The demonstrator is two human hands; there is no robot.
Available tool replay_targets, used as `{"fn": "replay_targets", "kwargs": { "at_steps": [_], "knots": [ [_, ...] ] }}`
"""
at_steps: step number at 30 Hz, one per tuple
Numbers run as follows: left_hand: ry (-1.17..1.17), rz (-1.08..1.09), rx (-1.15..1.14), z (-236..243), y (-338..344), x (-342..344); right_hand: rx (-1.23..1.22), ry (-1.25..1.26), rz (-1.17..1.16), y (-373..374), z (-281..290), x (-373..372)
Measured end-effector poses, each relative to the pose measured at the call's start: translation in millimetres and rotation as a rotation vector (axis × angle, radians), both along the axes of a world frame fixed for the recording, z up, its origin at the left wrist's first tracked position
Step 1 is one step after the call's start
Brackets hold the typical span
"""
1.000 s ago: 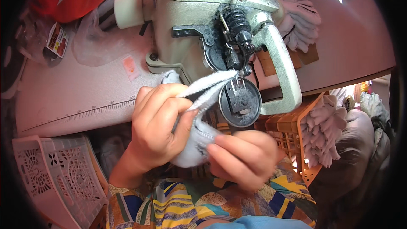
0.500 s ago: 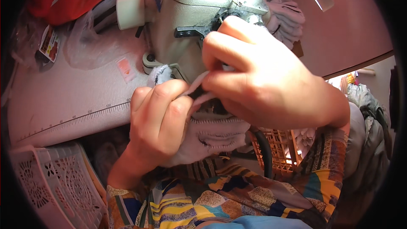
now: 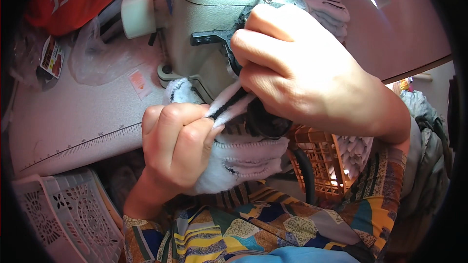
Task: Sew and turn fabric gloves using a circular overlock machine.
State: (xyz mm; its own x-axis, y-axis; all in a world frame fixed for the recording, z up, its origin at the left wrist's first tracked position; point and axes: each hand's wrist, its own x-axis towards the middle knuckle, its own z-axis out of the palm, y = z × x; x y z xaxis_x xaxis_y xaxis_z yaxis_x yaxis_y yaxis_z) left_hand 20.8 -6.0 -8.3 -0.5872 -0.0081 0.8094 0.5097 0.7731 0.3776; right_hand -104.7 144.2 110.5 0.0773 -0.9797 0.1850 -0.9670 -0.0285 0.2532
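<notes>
My left hand pinches a white fleece fabric piece with stitched seams and a black stripe, held below the cream sewing machine. A narrow double band of the fabric runs up from that pinch to beneath my right hand. That hand is closed over the machine's sewing head, hiding most of it and whatever its curled fingers hold. The black round plate shows partly below it.
Grey worktable with printed ruler, plastic bags and red bag at left. White crate lower left; orange crate of pale pieces at right. Fabric piles stand behind the machine and at far right.
My right hand has risen from the fabric's lower part onto the sewing head, covering it. My left hand has moved slightly left, keeping hold of the fabric.
</notes>
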Motion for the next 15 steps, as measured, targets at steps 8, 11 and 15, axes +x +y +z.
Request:
{"fn": "replay_targets", "kwargs": {
  "at_steps": [8,11,15],
  "knots": [
    [0.01,0.001,0.064,-11.5,1.2,-5.8,-0.096,0.005,0.005,6.3,-6.5,-5.2],
    [0.018,-0.042,0.112,-17.1,-1.0,-8.5,-0.094,-0.075,-0.01,8.6,4.9,-1.4],
    [0.05,-0.039,0.102,-23.1,-1.0,-13.6,-0.127,-0.095,-0.012,15.8,31.7,2.0]
  ]
}}
